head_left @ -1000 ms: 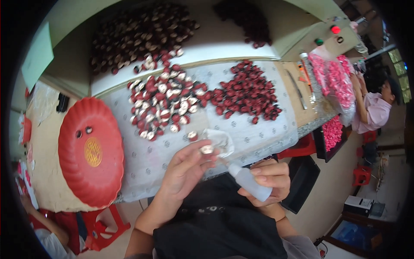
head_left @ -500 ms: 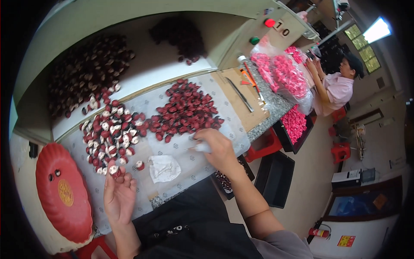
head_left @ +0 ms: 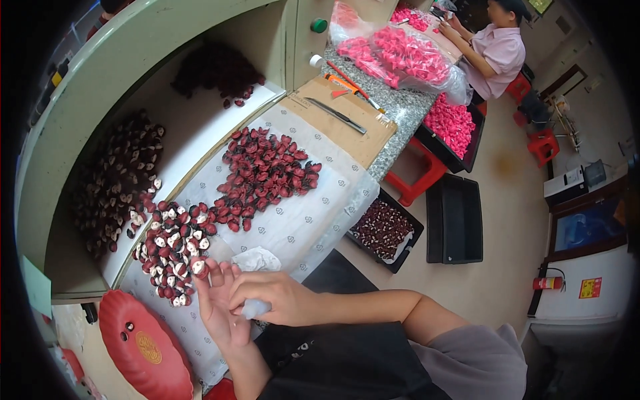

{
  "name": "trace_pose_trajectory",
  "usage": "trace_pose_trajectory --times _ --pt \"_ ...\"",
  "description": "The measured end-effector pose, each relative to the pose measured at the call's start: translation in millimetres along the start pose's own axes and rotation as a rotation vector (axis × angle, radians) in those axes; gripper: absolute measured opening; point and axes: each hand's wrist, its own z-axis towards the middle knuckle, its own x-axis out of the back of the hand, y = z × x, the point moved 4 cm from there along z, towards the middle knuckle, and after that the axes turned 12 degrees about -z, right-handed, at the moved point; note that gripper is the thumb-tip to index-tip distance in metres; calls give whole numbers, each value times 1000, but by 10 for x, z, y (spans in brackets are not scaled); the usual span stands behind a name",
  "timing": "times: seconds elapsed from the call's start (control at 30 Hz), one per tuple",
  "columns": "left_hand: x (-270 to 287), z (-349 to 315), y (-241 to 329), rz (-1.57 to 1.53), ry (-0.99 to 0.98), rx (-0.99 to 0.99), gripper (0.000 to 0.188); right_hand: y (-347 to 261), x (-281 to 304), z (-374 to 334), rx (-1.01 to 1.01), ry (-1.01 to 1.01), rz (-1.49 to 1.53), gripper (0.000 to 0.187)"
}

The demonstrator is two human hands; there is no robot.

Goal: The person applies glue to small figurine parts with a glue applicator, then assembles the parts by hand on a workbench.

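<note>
My left hand (head_left: 223, 317) is turned palm up and pinches a small rounded red-and-white piece (head_left: 199, 267) at its fingertips. My right hand (head_left: 280, 298) is closed around a small translucent squeeze bottle (head_left: 255, 309), which lies over the left palm and wrist. Just beyond the left fingers is a pile of similar red, white and black pieces (head_left: 175, 243). Farther off, a heap of dark red, petal-like pieces (head_left: 263, 170) lies on the patterned white sheet (head_left: 290, 230). A crumpled white cloth (head_left: 258, 259), partly hidden, rests behind my right hand.
A scalloped red tray (head_left: 127, 360) is at lower left. More pieces (head_left: 120, 180) fill the pale green booth (head_left: 160, 40). A craft knife (head_left: 337, 115) lies on cardboard (head_left: 320, 143). Black bins (head_left: 455, 220) and a red stool (head_left: 417, 180) stand right. A co-worker (head_left: 497, 53) handles pink pieces.
My right hand has moved left with the bottle, from over the sheet to my left palm. My left hand still pinches the piece. The whole view has turned and shifted.
</note>
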Motion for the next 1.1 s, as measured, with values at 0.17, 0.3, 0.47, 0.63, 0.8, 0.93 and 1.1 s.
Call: trace_pose_trajectory --times 0.17,0.3,0.47,0.63,0.8,0.93,1.1 --pt "-19 -95 94 -89 -104 11 30 -124 -112 -69 169 115 -51 27" --pt "87 -101 4 -118 -41 63 33 -38 -57 -78 -74 28 -67 24" --pt "57 -127 -38 -140 93 18 31 -102 -75 -142 -64 42 -225 20" --pt "-10 -152 -19 -39 30 -32 36 -157 -48 -103 -2 16 -284 20" --pt "-58 -174 -44 -16 -57 88 33 -192 326 43 8 242 -67 21" --pt "-86 -203 -122 -3 -58 133 29 -268 422 213 154 261 -203 20" --pt "-80 -212 -162 7 -71 157 27 -235 394 216 198 187 -255 21"
